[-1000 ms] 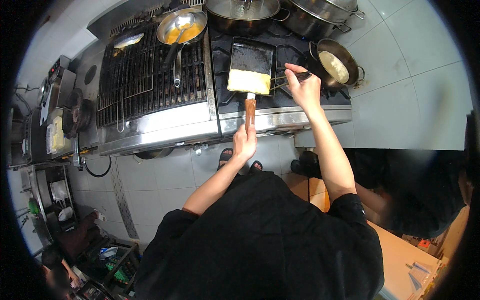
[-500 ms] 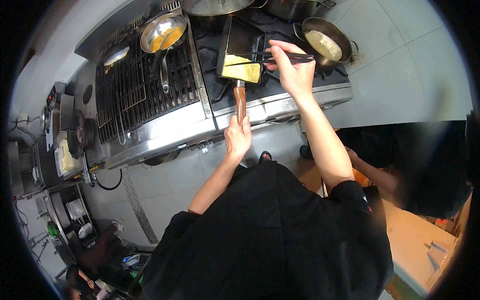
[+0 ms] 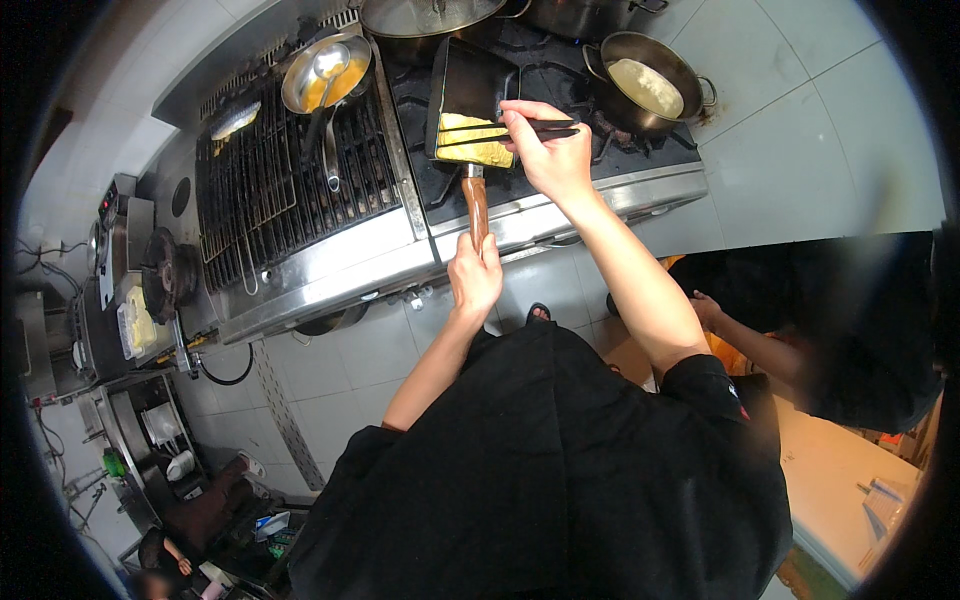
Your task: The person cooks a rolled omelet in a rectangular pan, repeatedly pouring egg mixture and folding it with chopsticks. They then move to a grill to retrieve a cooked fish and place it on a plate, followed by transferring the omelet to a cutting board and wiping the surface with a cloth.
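Note:
My left hand point(image 3: 475, 274) is closed round the brown wooden handle of a black rectangular omelette pan point(image 3: 476, 82), which sits over the stove's burner. Inside the pan, at the end nearest the handle, lies a folded yellow omelette point(image 3: 470, 146). My right hand point(image 3: 550, 150) grips a pair of black chopsticks point(image 3: 490, 131). Their tips reach left across the omelette, touching or just above it; I cannot tell which. The pan's far half is bare and dark.
Left of the burners is a bar grill point(image 3: 270, 190) with a fish piece point(image 3: 236, 121) on it. A steel pan point(image 3: 291, 88) of orange liquid holds a ladle point(image 3: 331, 62). A two-handled pot point(image 3: 700, 92) stands right. A co-worker's arm point(image 3: 755, 345) is at the right.
My right hand and the chopsticks have moved left and slightly nearer me, over the omelette. The pan has shifted a little left, with my left hand still on its handle.

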The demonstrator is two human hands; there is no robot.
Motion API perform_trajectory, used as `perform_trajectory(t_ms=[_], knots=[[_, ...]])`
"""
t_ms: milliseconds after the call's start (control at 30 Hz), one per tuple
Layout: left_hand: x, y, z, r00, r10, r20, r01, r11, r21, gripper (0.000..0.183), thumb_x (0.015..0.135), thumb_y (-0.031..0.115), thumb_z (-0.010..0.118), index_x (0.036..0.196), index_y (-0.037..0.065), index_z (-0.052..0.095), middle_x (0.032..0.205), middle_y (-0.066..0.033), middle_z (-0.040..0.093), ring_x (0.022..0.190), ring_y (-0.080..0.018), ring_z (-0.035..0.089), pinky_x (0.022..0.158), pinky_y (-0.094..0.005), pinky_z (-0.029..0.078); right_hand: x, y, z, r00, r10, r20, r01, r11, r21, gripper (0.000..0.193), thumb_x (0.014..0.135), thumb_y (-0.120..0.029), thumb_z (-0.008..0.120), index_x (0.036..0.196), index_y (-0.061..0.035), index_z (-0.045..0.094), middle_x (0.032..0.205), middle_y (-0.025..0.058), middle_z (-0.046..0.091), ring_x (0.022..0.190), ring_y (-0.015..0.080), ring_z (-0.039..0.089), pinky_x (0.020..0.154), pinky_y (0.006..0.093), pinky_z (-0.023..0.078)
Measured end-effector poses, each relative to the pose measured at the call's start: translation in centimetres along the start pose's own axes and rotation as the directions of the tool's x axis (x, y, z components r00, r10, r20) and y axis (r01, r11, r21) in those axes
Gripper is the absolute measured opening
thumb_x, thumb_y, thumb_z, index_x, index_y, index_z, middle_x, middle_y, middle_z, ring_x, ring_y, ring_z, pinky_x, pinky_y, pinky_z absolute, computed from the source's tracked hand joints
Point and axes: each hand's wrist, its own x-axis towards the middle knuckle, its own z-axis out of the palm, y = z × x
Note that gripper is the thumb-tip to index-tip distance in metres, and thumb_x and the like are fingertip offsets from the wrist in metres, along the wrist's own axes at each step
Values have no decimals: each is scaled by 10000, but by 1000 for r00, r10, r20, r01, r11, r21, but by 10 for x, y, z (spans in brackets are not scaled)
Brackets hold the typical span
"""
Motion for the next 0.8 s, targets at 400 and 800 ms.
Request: perform_trajectory(t_ms=[400, 800], knots=[[-4, -13, -2, 897, -260, 356, 409, 794, -450, 290, 945, 289, 460, 832, 24, 493, 551, -45, 490, 424, -139, 461, 402, -300, 391, 26, -35, -47, 998, 58, -23, -57, 997, 49, 169, 842, -120, 646, 962, -6, 679, 809, 56, 679, 682, 78, 621, 579, 214, 492], [2, -22, 60, 860, -243, 449, 489, 644, -588, 288, 974, 301, 420, 863, 41, 470, 552, -9, 461, 376, -86, 403, 347, -236, 360, 63, 74, -60, 906, 274, 323, -122, 900, -419, 158, 804, -157, 665, 914, -48, 698, 775, 97, 692, 711, 150, 656, 688, 283, 507]])
